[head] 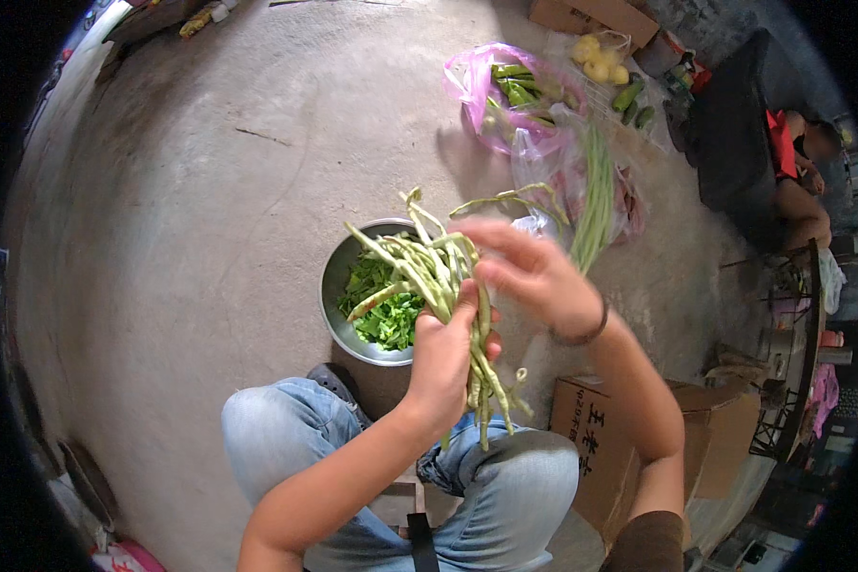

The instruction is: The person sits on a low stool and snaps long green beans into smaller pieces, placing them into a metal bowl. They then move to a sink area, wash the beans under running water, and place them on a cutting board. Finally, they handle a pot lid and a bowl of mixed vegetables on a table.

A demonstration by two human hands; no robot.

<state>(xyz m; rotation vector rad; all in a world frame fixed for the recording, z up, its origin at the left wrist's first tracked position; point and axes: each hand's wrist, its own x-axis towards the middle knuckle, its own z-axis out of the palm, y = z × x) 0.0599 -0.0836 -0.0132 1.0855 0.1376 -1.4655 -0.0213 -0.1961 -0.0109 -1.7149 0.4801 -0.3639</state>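
Observation:
My left hand (437, 357) is wrapped around a bunch of long green beans (429, 268), their ends sticking out above and below my fist. Blurred by motion, my right hand (536, 272) hovers just right of the upper part of the bunch, thumb and fingers apart; I see nothing held in it. Behind and below the beans, a round metal bowl (330, 314) stands on the floor. Chopped leafy greens (386, 325) lie inside it, partly hidden by the bunch and my left hand.
Beyond my right hand lie more long beans (595, 193) on plastic bags and a pink bag (475, 79) of green vegetables. Yellow round produce (599, 61) and cucumbers (629, 93) sit farther back. A cardboard box (586, 450) stands by my right knee. Another person (804, 193) is at far right.

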